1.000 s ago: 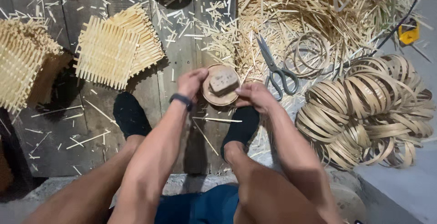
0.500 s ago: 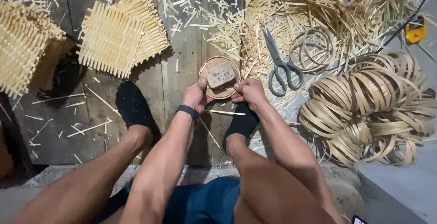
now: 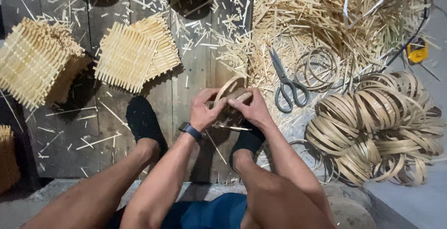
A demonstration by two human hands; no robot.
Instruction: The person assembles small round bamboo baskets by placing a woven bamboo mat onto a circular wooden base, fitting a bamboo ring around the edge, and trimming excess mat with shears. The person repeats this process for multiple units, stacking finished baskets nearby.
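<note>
Seen from above, a seated person's left hand (image 3: 205, 110) and right hand (image 3: 253, 109) both grip one small round bamboo hoop (image 3: 229, 89), held just above the plank floor (image 3: 186, 77) between two black-socked feet. Half a second ago the hoop lay flat, face up; now it is tilted on edge, its long axis running near-left to far-right. One pair of scissors (image 3: 287, 85) lies to the right, beside a pile of bamboo rings (image 3: 377, 126). Two woven mats (image 3: 135, 54) lie far left.
</note>
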